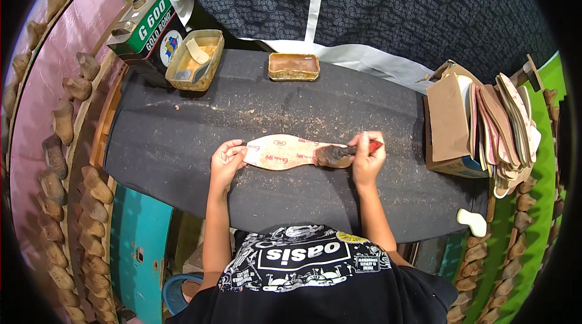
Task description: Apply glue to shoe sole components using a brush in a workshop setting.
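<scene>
Pinching the insole (pixel 282 153) by one end in the left hand (pixel 228 158), clutching an apparent brush (pixel 333 155) in the right hand (pixel 366 155): now, stroke evenly, bracing firmly!

Insole (pixel 276 153) R end partly hidden under brush (pixel 333 155) w/ dk bristles.

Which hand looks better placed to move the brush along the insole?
Probably the right hand: it grips the brush, whose head is over the right end of the insole. The left hand pinches the opposite end, so it seems better suited to steadying.
</scene>
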